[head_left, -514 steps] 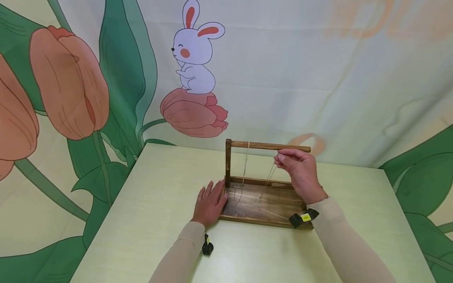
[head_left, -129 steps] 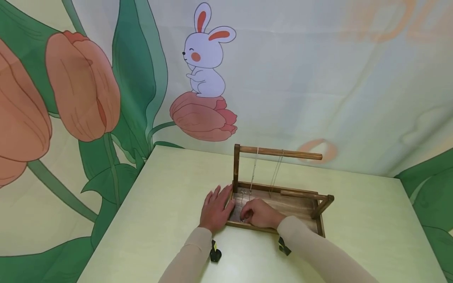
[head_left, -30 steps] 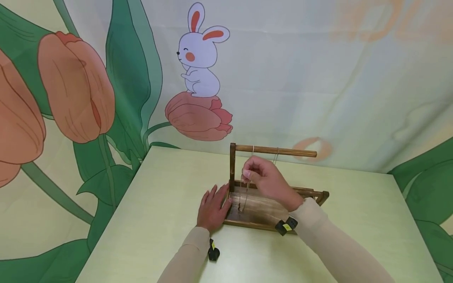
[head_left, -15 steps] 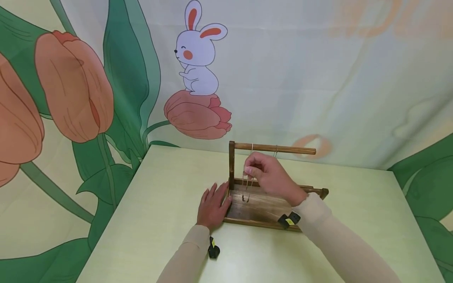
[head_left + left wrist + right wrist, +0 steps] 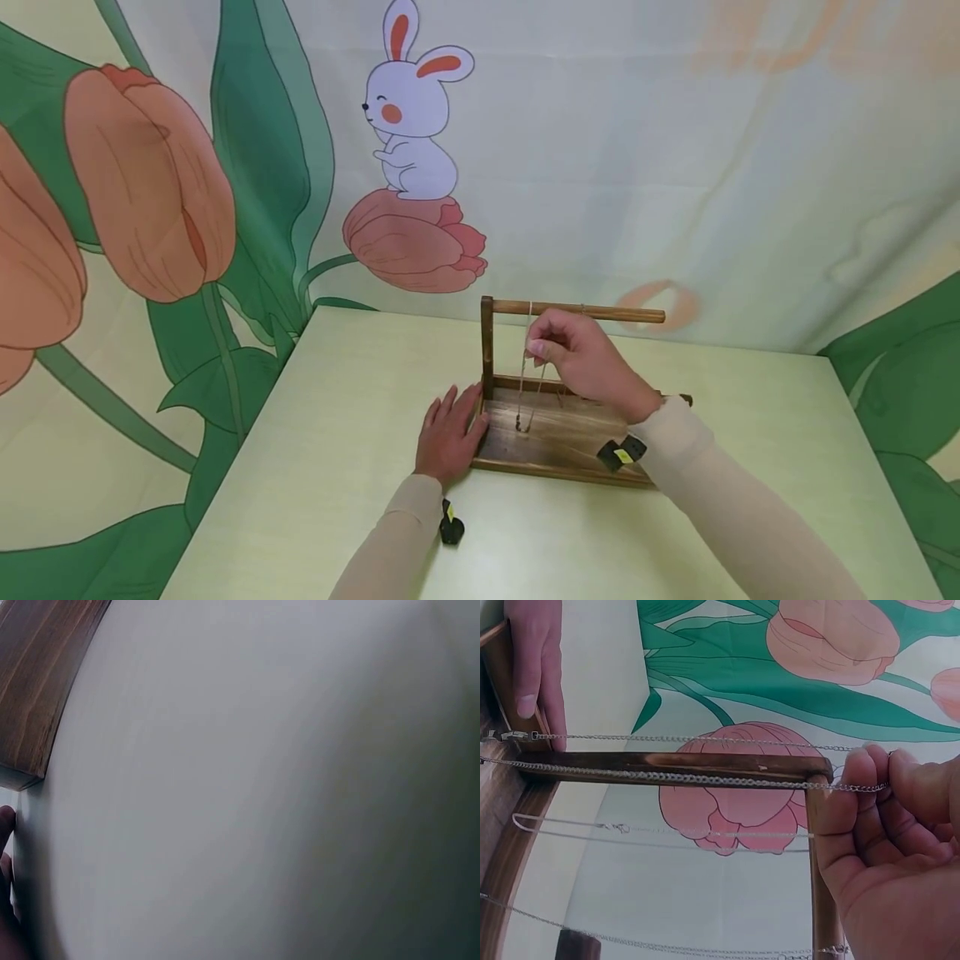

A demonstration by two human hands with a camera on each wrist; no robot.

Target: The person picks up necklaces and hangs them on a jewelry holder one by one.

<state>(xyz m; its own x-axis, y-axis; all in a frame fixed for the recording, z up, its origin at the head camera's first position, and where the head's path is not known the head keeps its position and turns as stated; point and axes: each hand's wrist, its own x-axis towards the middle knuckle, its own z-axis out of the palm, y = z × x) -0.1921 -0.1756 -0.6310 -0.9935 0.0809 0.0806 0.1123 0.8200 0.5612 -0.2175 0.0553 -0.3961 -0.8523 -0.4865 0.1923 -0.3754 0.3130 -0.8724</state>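
My right hand point(image 5: 588, 358) pinches a fine metal chain necklace point(image 5: 705, 778) between thumb and fingertips, just below and in front of the top bar point(image 5: 626, 315) of a dark wooden jewellery stand point(image 5: 486, 350). The chain hangs in a loop, its lower end over the stand's tray point(image 5: 570, 437). Two other necklaces loop over the bar: a thin pale necklace point(image 5: 660, 825) and a metal chain point(image 5: 660, 945) farther along, partly hidden by my hand in the head view. My left hand point(image 5: 447, 433) rests on the table, fingers straight, against the stand's left end.
The stand sits on a pale table point(image 5: 337, 400) close to a printed cloth backdrop point(image 5: 570, 150) with tulips and a rabbit. A short low arm point(image 5: 681, 401) rises at the stand's right end, partly behind my right wrist.
Earlier my right hand was at the bar with another chain, then down in the tray. It has since lifted this necklace up towards the bar. My left hand has stayed in place.
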